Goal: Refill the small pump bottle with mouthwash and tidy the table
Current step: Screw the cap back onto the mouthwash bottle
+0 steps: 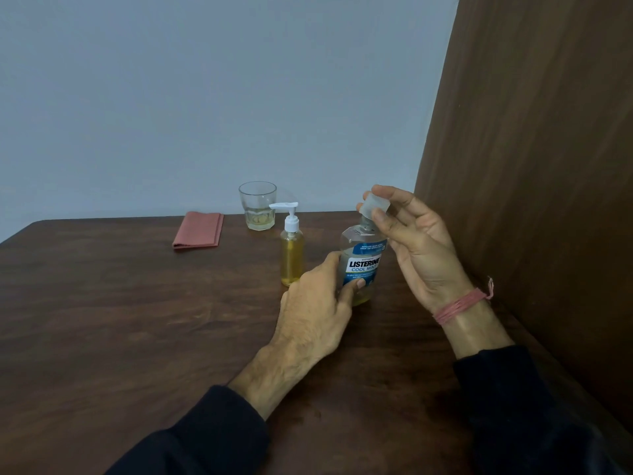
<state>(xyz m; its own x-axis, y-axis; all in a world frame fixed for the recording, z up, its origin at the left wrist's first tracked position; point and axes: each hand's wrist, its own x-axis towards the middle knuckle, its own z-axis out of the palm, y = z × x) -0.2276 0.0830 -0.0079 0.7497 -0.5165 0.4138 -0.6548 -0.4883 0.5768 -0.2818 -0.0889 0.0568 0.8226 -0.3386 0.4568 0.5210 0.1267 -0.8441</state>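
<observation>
A clear mouthwash bottle [363, 265] with a blue label stands upright on the dark wooden table [137, 320], a little yellowish liquid at its bottom. My left hand [318, 303] grips its lower body. My right hand [411, 241] pinches the translucent cap [375, 204] just above the bottle's neck; whether the cap is still on the neck is unclear. The small pump bottle [292, 248], filled with yellow liquid and topped by a white pump, stands upright just left of the mouthwash bottle.
A drinking glass [257, 205] with a little pale liquid stands at the table's far edge. A folded pink cloth [198, 229] lies to its left. A brown wooden panel [531, 166] rises along the table's right side, a grey wall behind.
</observation>
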